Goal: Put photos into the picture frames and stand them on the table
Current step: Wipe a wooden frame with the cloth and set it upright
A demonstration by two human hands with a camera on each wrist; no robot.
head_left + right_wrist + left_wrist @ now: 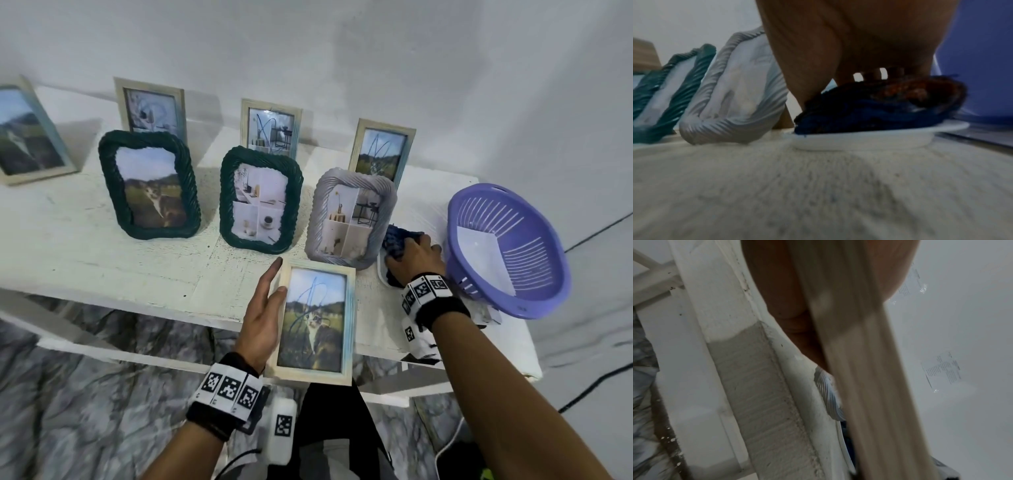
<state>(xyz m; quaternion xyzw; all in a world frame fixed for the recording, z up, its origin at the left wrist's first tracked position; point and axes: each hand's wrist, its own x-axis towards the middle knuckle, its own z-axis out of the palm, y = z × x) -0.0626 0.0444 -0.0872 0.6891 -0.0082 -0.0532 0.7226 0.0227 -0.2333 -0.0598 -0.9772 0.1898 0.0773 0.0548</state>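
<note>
A light wooden frame [315,322] with a cat photo hangs over the table's front edge. My left hand [279,277] grips its left side, thumb on the front and fingers along the edge. The left wrist view shows that frame's edge [859,369] blurred against my palm. My right hand [409,245] lies over a dark blue cloth [397,236] on a white plate [382,270], fingers curled into it. In the right wrist view my fingers [869,76] press down into the cloth [879,110].
On the white table [85,246] stand two green woven frames [149,185] [260,198], a lavender frame [352,216] and several wooden frames behind [270,126]. A purple basket [507,250] holding a white sheet stands at the right, close to my right hand.
</note>
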